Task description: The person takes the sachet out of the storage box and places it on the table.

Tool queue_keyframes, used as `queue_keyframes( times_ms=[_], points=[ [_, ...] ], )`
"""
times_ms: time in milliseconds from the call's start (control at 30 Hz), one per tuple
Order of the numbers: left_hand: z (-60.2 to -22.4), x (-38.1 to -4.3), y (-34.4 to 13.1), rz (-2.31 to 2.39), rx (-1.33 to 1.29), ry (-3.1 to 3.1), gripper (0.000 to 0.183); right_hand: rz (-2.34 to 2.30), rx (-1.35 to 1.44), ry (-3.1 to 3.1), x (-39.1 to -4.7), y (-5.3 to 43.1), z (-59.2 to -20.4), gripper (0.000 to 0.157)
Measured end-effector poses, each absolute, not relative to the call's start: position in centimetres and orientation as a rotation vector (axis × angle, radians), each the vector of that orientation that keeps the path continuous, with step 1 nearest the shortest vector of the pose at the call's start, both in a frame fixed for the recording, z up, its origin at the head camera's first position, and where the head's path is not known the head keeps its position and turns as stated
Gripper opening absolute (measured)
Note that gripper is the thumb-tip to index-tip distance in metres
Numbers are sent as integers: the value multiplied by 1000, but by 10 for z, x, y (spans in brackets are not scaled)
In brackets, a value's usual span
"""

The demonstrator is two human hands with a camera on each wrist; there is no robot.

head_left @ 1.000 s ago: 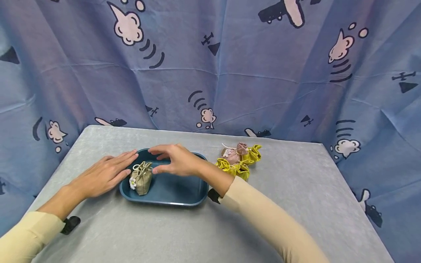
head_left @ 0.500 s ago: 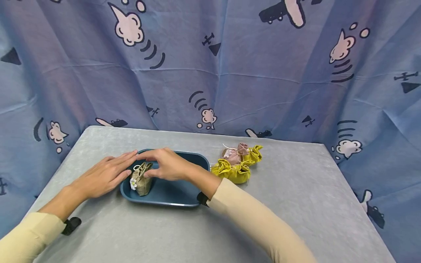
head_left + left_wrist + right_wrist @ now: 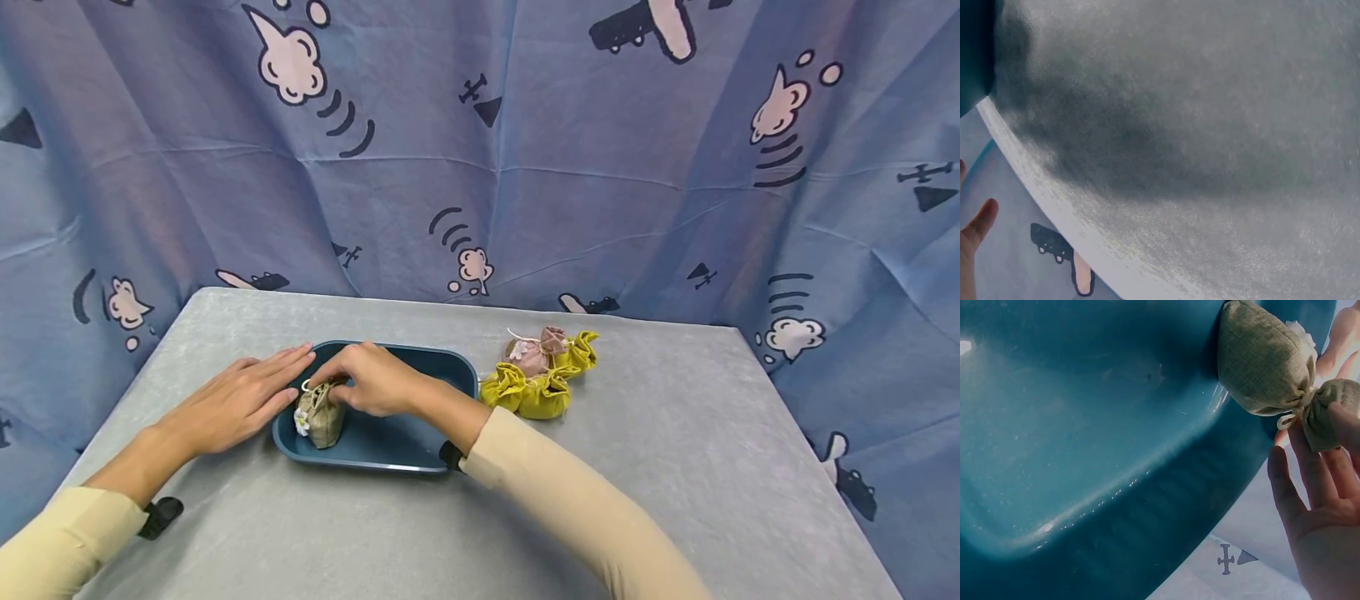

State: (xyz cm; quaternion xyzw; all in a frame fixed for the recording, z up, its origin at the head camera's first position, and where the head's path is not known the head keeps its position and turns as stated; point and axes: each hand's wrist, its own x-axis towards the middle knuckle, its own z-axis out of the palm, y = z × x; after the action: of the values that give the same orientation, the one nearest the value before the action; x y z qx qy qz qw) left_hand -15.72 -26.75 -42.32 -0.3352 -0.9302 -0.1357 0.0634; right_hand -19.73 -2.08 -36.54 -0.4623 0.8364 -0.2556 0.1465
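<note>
A small khaki drawstring pouch (image 3: 324, 422) with a white flower stands in the left end of a blue tray (image 3: 405, 442). My right hand (image 3: 373, 379) pinches its gathered top between thumb and fingers. In the right wrist view, the cord tied round the neck of the pouch (image 3: 1266, 359) shows just beyond the fingertips. My left hand (image 3: 238, 398) lies with fairly straight fingers along the tray's left rim. Only a fingertip and part of that hand (image 3: 974, 234) appear at the edge of the left wrist view.
Right of the tray, several more pouches sit close together: a pink pouch (image 3: 528, 357) with a flower and yellow pouches (image 3: 543, 400). The grey tabletop (image 3: 675, 433) ends at a blue patterned curtain (image 3: 420, 108) behind.
My right hand has moved left and down from over the tray and now grips the khaki pouch's top. The left hand has stayed by the rim.
</note>
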Motion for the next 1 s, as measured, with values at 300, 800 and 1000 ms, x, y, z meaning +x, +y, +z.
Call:
queue_keyframes(
  times_ms=[300,800,1000],
  points=[
    [-422,-156,-268,-389,-1019,-2813,52,-814,-1389,2468,-194,-17,-362,25],
    [-423,-156,-267,-399,-1012,-2805,54,-906,-1490,2513,-195,11,-334,21],
    [-421,-158,-266,-383,-1045,-2797,54,-938,-1531,2538,-195,38,-320,20]
  ],
)
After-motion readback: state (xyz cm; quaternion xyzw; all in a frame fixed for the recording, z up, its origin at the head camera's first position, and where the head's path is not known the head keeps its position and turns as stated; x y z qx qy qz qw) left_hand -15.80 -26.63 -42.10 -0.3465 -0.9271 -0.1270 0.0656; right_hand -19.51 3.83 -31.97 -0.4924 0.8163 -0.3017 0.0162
